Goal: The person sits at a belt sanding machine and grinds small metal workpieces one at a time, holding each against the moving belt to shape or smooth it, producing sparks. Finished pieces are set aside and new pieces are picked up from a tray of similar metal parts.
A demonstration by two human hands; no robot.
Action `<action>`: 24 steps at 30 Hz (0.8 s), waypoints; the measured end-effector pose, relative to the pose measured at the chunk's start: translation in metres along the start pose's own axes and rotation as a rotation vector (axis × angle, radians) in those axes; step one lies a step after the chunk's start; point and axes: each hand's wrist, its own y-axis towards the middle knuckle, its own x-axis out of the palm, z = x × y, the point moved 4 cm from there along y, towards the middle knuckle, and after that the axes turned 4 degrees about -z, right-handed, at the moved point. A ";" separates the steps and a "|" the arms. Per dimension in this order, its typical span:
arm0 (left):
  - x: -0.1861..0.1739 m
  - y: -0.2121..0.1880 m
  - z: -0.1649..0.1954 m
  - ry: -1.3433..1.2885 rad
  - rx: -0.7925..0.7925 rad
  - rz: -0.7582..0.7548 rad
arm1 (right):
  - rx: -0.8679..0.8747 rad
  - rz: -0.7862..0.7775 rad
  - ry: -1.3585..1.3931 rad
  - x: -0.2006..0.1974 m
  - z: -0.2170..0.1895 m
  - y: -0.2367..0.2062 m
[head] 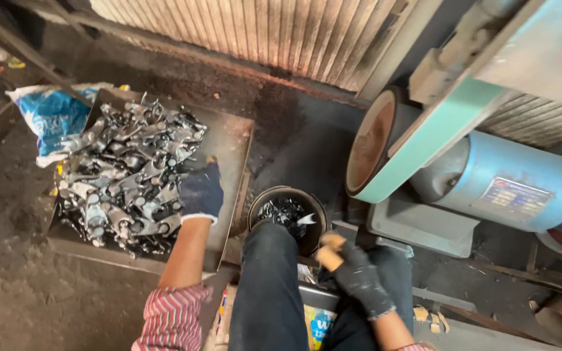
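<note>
Dark gloves, red-striped sleeve [173, 318], dark trousers [268, 292].

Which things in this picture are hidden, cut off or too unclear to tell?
Head view:
- Left hand in dark glove: fingertips blurred among the pile of grey metal parts; a grasp cannot be told.
- Right hand in black glove: palm faces away, so any held thing is hidden.
- Round dark bucket: a dark-trousered knee covers its near side.
- Blue motor housing: cut off by the right edge.
</note>
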 end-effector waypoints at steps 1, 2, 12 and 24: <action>0.001 -0.002 0.003 -0.028 0.000 -0.006 | -0.127 -0.066 -0.178 0.011 -0.002 0.001; 0.000 -0.009 0.014 -0.054 0.007 -0.018 | -0.119 -0.136 -0.247 0.018 0.002 0.001; -0.053 -0.161 0.217 -1.398 -0.086 -0.405 | -0.144 0.380 0.430 0.002 0.034 -0.024; -0.034 -0.106 0.256 -0.683 0.143 -0.563 | 0.044 -0.178 0.794 -0.051 0.020 0.001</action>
